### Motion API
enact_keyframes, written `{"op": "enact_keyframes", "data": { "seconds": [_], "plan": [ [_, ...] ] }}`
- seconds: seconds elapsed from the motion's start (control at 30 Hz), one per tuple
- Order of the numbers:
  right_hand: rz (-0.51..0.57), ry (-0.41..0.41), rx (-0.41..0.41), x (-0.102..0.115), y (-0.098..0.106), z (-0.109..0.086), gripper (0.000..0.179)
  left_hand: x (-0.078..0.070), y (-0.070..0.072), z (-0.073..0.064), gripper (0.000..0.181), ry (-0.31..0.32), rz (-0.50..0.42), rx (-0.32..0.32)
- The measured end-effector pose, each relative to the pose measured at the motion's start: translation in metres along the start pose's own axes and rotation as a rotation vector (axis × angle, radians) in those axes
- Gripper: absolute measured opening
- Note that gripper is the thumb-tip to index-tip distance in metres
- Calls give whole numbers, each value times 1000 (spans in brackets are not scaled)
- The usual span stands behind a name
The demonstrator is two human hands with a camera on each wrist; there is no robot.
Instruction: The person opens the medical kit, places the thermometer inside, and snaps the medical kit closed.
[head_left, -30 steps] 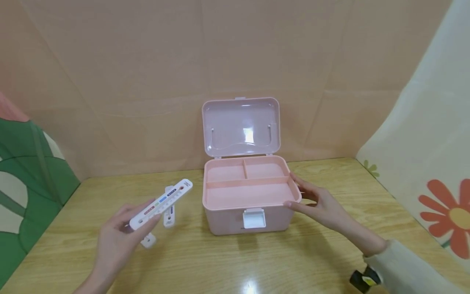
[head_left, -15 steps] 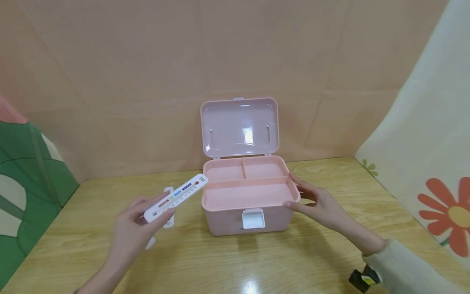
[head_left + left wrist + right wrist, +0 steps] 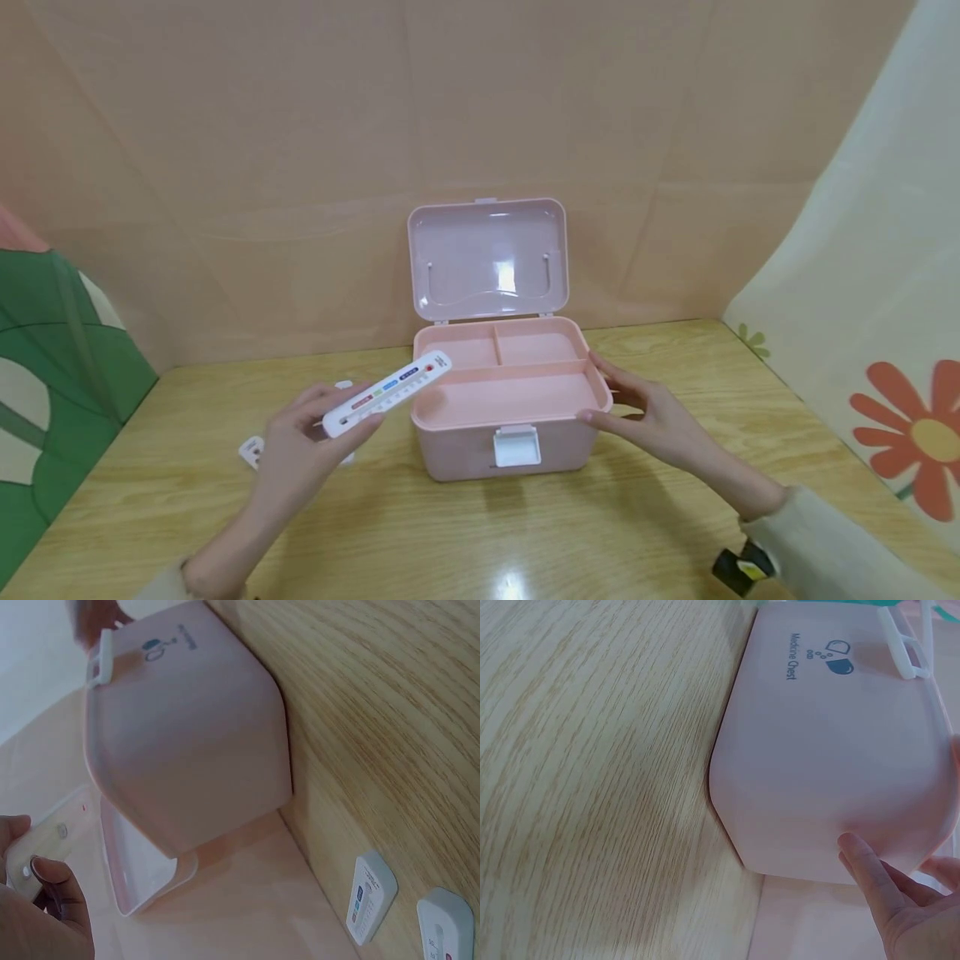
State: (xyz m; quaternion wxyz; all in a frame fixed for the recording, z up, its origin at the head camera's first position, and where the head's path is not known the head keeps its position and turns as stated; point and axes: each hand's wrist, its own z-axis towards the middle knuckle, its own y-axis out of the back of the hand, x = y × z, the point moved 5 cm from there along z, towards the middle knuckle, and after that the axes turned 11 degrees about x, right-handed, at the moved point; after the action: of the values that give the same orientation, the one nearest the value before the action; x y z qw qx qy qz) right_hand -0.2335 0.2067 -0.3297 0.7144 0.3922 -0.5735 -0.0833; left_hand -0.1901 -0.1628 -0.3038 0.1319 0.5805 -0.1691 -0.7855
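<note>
My left hand point(image 3: 303, 437) pinches a white wall thermometer point(image 3: 408, 379) with colored bands and a red mark. The thermometer slants up to the right, its far end over the left part of the pink medicine chest point(image 3: 465, 454). The chest stands on the table with its lid point(image 3: 487, 258) raised. My right hand point(image 3: 656, 417) holds the chest's right end, thumb at the front corner and fingers along the side. In the left wrist view, the held thermometer point(image 3: 56, 832) is beside the lid.
Two more white thermometers, one nearer point(image 3: 444, 922) and one farther point(image 3: 371, 896), lie on the wooden table left of the chest. The chest's pink tray point(image 3: 510, 398) has three compartments. A peach backdrop point(image 3: 300, 167) rises behind, and a flowered cloth point(image 3: 870, 292) hangs at the right.
My left hand has carried the thermometer rightward and slightly up, so its end now overlaps the chest. The right hand and chest have hardly moved.
</note>
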Motion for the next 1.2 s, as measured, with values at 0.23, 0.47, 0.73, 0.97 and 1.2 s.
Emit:
{"op": "enact_keyframes", "data": {
  "seconds": [0.23, 0.47, 0.73, 0.97, 1.2],
  "plan": [
    [15, -10, 2, -2, 0, 0, 73, -1, -10, 10, 35, -45, -34, 70],
    [18, -20, 10, -2, -1, 0, 73, -1, -19, 18, 36, -45, -10, 146],
    [11, -23, 10, -4, 0, 0, 74, -2, -28, 27, 40, -46, 4, 218],
    [18, -14, -1, -2, 0, 0, 73, -6, -34, 33, 39, -60, 11, 258],
    [13, -9, -4, -3, 0, 1, 73, -9, -44, 41, 38, -80, 2, 351]
  ]
}}
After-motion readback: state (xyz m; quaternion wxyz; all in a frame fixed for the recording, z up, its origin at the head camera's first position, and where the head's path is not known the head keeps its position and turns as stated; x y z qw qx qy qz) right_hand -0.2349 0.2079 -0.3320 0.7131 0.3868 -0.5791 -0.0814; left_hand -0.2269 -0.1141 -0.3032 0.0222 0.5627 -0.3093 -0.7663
